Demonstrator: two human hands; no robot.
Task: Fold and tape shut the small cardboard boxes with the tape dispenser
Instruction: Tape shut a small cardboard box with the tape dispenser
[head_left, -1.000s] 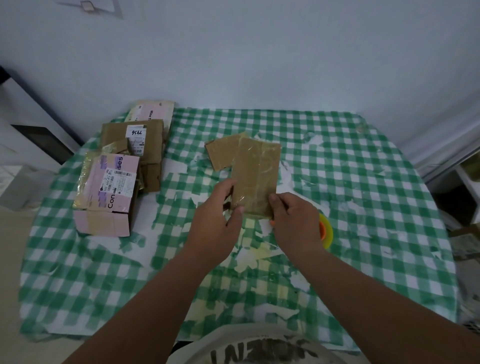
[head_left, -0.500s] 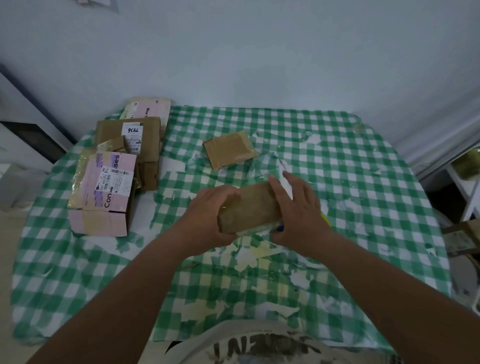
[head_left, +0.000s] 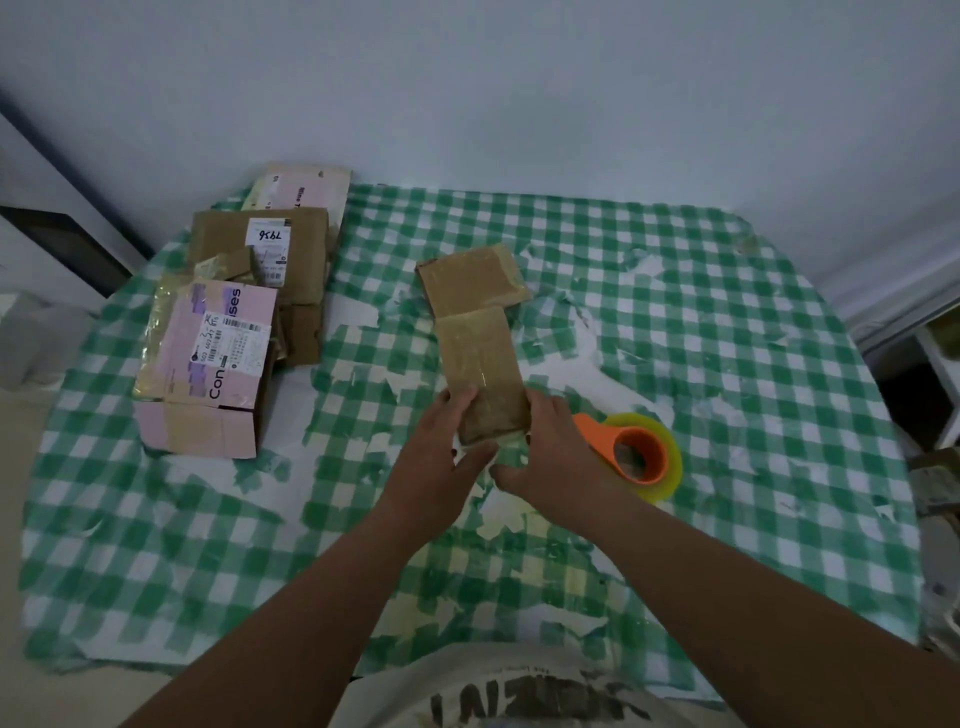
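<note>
Small brown box held over the middle of the bench, long axis running away from the body, glossy tape over its top face. Near end gripped from both sides: left hand curled round the left edge with fingers on top and thumb below the near end; right hand curled round the right edge, thumb tucked toward the near corner. Cannot tell whether the box rests on the cloth or is lifted just off it.

Far end of the held box meets, or overlaps in this view, a second small brown box lying flat further back on the bench, slightly rotated, also tape-covered.

Tape dispenser just right of the right hand: orange core and handle, yellowish clear roll, lying on the cloth. Orange handle partly hidden behind the right hand; contact cannot be told.

Green-and-white checked tablecloth over the bench, badly worn, with white and cream patches where the print has peeled, densest near the hands.

Left rear of the bench: pink box with a white shipping label and dark lettering, taped, standing nearest. Behind it a flattened brown carton with a white label with handwritten digits. Behind that, a pale pink flat package at the bench's far edge against the wall.

Bottom edge: light shirt with dark print.
</note>
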